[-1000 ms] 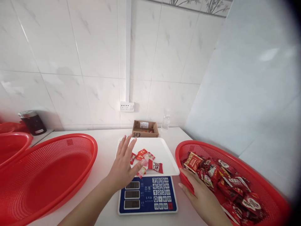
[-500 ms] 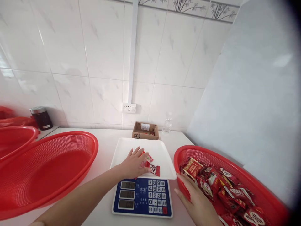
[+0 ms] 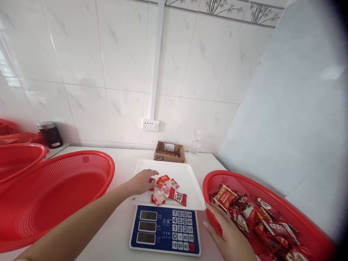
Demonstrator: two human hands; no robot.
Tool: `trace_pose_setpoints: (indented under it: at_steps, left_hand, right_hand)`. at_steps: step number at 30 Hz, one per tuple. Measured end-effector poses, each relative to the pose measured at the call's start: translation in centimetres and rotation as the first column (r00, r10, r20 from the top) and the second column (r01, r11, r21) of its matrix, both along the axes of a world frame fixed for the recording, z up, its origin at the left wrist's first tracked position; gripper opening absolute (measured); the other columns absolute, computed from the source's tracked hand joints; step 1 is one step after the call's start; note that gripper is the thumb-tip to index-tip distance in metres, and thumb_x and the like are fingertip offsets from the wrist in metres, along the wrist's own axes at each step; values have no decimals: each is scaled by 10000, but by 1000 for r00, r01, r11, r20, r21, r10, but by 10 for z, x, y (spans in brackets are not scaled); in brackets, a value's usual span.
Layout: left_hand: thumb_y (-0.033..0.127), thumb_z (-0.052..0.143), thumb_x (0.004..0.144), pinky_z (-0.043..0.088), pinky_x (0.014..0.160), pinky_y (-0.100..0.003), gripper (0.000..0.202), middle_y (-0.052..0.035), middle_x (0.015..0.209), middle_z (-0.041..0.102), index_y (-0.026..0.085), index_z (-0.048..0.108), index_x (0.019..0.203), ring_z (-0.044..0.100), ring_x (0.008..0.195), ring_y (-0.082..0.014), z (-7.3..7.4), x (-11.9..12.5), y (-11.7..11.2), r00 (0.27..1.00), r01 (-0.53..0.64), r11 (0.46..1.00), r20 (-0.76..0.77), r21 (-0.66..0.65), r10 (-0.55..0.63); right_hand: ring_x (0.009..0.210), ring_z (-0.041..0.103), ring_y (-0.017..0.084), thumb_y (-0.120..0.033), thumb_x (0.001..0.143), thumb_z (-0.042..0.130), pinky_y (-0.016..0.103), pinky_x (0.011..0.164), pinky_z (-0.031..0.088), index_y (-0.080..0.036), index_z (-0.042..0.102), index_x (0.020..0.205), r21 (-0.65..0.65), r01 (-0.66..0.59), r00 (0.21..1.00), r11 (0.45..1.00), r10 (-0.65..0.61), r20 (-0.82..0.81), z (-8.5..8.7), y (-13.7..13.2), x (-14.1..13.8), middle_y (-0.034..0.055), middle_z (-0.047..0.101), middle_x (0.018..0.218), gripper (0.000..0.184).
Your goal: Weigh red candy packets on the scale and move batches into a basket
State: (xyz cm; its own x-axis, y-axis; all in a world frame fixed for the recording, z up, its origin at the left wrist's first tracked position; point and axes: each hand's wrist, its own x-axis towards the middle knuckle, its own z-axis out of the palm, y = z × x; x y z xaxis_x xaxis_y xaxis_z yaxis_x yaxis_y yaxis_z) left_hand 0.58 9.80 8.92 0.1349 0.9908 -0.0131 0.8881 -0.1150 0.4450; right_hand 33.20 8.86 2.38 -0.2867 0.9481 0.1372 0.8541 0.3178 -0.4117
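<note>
A scale with a blue keypad panel (image 3: 165,230) carries a white tray (image 3: 190,170). On the tray lies a small pile of red and pink wrapped candies (image 3: 169,190). My left hand (image 3: 141,181) reaches onto the tray at the pile's left edge, its fingers curled and pinching a small red candy (image 3: 151,180). My right hand (image 3: 231,235) lies flat with fingers stretched on the near rim of a red mesh basket (image 3: 312,224), which holds several red snack packs (image 3: 261,217).
A large red mesh basket (image 3: 54,195) sits to the left of the scale, and another red basket (image 3: 16,159) is beyond it. At the back wall stand a cardboard box (image 3: 170,151), a clear bottle (image 3: 195,146), a dark jar (image 3: 50,135) and a wall socket (image 3: 151,125).
My left hand hovered open over the candies, then came down onto them, and has now slid to the pile's left edge with fingers curled. My right hand stayed on the basket rim.
</note>
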Motion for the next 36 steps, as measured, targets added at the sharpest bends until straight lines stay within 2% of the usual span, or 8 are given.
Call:
trace_pose_setpoints:
  at_steps: [4,6,11,13,18,23,30,36]
  left_hand:
    - [241,553,757,444,951,-382,465,-89,1175,614,197,543,1220,550,1110,-240,1,-4,-2,1000,-3,1000,-20,-16,3]
    - [243,549,761,438,959,-373,478,-92,1194,594,202,527,1237,535,1134,-238,1,-2,-3,1000,10,1000,-29,-4,-10]
    - [281,532,791,307,1090,-414,592,-86,1478,333,243,383,1362,247,1382,-260,-4,8,1,988,139,990,-67,18,-138]
    - [274,520,803,295,1099,-426,599,-85,1497,304,234,355,1377,198,1402,-271,-8,13,6,976,199,980,-89,10,-198]
    - [241,420,890,308,1088,-447,437,-59,1395,454,252,410,1326,337,1333,-253,-22,24,17,948,291,954,-150,64,-279]
    - [263,430,926,403,993,-449,313,-99,1260,538,194,505,1221,490,1177,-235,-27,24,23,949,259,952,-227,161,-220]
    - [350,544,883,525,798,-396,327,-79,1145,583,168,539,1154,603,950,-190,-22,24,29,947,160,982,-295,101,-124]
    - [357,553,877,527,779,-383,321,-69,1095,600,162,548,1133,610,911,-178,-10,15,21,953,71,995,-300,76,-45]
  right_hand:
    - [1310,404,251,-551,857,349,416,1022,422,-195,515,1315,15,-4,1000,1000,4,7,-2,1,1,77,429,1434,604]
    - [1306,408,251,-550,856,356,420,1032,411,-187,518,1311,27,-4,1000,1000,4,7,-3,1,2,83,436,1429,604]
    - [1284,437,252,-542,856,370,419,1011,431,-209,536,1292,45,1,1000,999,-2,13,-3,2,1,79,453,1417,573]
    - [1287,433,253,-540,854,369,418,1010,431,-210,539,1290,35,10,1000,999,-11,24,-2,2,0,78,451,1418,573]
    - [1292,427,254,-547,852,364,415,1014,428,-194,544,1287,30,16,999,999,-18,45,-1,1,1,86,443,1423,589]
    - [1288,431,249,-538,858,360,414,1018,424,-188,543,1288,47,8,999,999,-11,49,-2,1,1,89,458,1411,583]
    - [1286,434,259,-537,854,391,416,982,457,-222,558,1268,71,29,999,997,-32,42,-2,0,-1,76,457,1414,547]
    - [1304,411,251,-553,859,370,408,1000,442,-224,543,1279,45,32,998,998,-34,58,1,-2,-2,68,434,1431,561]
